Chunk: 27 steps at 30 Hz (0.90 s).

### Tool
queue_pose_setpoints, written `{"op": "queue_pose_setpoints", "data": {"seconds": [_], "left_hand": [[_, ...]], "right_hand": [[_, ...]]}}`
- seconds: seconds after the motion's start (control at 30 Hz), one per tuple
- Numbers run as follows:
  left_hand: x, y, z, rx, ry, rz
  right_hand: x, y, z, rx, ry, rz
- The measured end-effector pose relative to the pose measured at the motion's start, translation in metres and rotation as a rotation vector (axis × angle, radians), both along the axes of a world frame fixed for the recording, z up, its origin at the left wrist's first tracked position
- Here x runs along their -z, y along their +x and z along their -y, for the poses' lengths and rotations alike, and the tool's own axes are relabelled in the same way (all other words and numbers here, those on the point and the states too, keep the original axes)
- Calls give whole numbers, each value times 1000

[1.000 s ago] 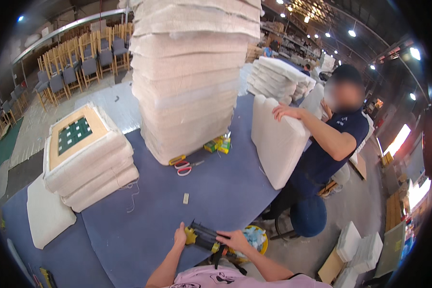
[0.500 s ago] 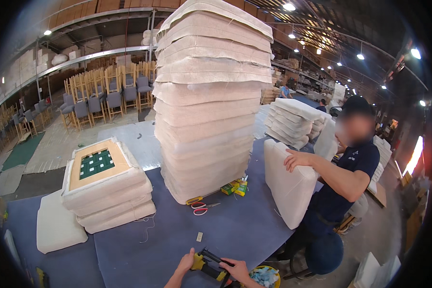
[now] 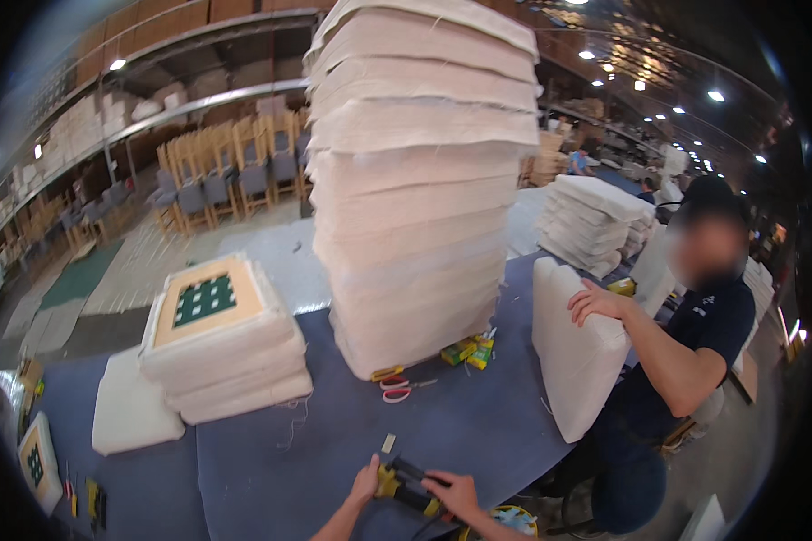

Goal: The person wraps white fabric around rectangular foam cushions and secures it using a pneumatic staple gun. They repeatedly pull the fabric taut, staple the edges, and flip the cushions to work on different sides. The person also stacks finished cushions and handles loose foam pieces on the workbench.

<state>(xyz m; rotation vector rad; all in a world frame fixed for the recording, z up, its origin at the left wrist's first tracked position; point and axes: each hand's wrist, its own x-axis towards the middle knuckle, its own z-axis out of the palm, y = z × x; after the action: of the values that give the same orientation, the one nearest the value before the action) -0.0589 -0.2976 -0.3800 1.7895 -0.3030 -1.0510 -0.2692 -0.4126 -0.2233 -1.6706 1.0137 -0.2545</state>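
Both hands at 6 o'clock, table (image 3: 352, 451) near edge. Left hand (image 3: 367, 480) and right hand (image 3: 454, 494) hold a black-and-yellow tool (image 3: 408, 482) between them — fingers curled shut around it. Tall cushion stack (image 3: 419, 189) at 12 o'clock; red-handled scissors (image 3: 395, 388) at its foot. Co-worker at 3 o'clock — hand (image 3: 594, 302) resting on an upright cushion (image 3: 573, 356).
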Motion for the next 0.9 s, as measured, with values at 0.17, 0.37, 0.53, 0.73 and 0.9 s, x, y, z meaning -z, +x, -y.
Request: {"op": "queue_pose_setpoints", "data": {"seconds": [0.17, 0.37, 0.53, 0.73, 0.9], "left_hand": [[-49, -54, 10, -106, -8, 768], [-101, -107, -42, 1006, -81, 145], [-60, -111, -27, 1194, -253, 159], [-55, -115, -22, 1183, -66, -14], [-78, -102, 4, 1448, -63, 24]], "right_hand": [[87, 2, 67, 91, -60, 262], [165, -18, 125, 295, -303, 57], [204, -48, 140, 30, -644, -172], [168, -50, 86, -221, -547, -86], [132, -111, 45, -598, 377, -268]]}}
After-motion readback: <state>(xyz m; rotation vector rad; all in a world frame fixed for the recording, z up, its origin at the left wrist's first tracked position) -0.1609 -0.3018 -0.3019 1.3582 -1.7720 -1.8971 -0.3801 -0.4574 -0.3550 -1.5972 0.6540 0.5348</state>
